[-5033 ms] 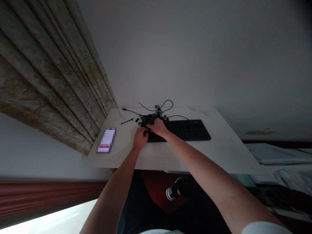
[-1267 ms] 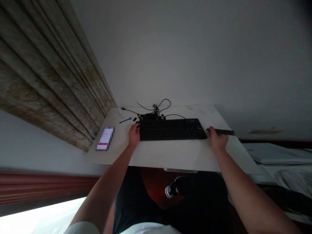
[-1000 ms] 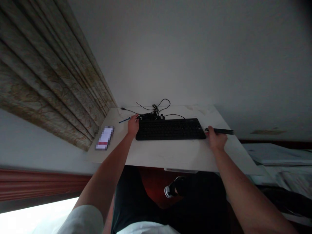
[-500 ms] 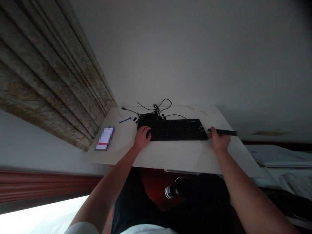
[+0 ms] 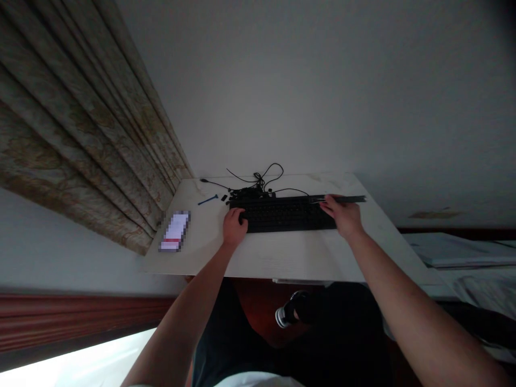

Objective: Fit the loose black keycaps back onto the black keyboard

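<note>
A black keyboard [image 5: 278,217] lies flat on the white desk [image 5: 282,255]. My left hand [image 5: 235,228] grips its left end, fingers curled over the edge keys. In my right hand [image 5: 344,215] is a keycap puller [image 5: 355,199], with a long dark handle and thin wire prongs. The handle sticks out to the right, and the wire end points left over the upper right keys. Whether the wires touch a key I cannot tell. Behind the keyboard sits a dark pile of small black pieces [image 5: 248,192], too small to make out singly.
A black cable [image 5: 278,171] loops behind the keyboard. To the left lie a blue stick-like tool [image 5: 207,200] and a phone [image 5: 175,231] with a lit, blurred screen. A patterned curtain [image 5: 100,123] hangs along the left, and a wall [image 5: 302,97] rises behind the desk.
My right hand has moved left and slightly away from me, bringing the keycap puller from beyond the keyboard's right end to over its upper right keys. The left hand stays at the left end.
</note>
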Action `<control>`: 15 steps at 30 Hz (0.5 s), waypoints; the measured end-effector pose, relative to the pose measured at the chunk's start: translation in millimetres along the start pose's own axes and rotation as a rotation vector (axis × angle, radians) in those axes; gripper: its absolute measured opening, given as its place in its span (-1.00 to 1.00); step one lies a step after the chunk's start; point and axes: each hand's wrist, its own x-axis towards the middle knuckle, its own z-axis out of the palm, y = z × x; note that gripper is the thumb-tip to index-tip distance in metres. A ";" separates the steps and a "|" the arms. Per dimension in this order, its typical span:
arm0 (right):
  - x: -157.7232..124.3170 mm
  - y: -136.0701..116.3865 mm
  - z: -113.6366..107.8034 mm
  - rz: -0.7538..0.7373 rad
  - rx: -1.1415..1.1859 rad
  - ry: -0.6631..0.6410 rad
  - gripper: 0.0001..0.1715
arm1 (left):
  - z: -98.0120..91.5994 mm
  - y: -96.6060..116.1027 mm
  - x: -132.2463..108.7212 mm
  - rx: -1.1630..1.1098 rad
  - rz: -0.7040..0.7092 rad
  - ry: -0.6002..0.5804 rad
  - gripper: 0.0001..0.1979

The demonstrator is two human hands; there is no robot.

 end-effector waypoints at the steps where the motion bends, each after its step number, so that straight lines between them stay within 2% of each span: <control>1: -10.3 -5.1 17.6 0.042 0.043 -0.096 -0.62 | -0.1 0.3 0.1 0.002 0.007 -0.007 -0.65; 6: -61.4 -13.1 106.2 0.218 0.056 -0.455 -0.68 | -1.3 2.9 -0.4 0.024 0.074 -0.049 -0.48; 8: -74.0 -9.5 132.4 0.233 -0.019 -0.524 -0.74 | -1.5 2.6 -0.4 0.043 0.097 -0.072 -0.42; 11: -80.7 -3.8 156.0 0.149 -0.231 -0.589 -0.85 | -1.4 -0.1 0.4 0.054 0.097 -0.066 -0.52; 15: -77.0 -5.6 167.6 -0.084 -0.627 -0.622 -0.77 | -0.5 -5.1 2.0 0.003 0.072 -0.024 -0.82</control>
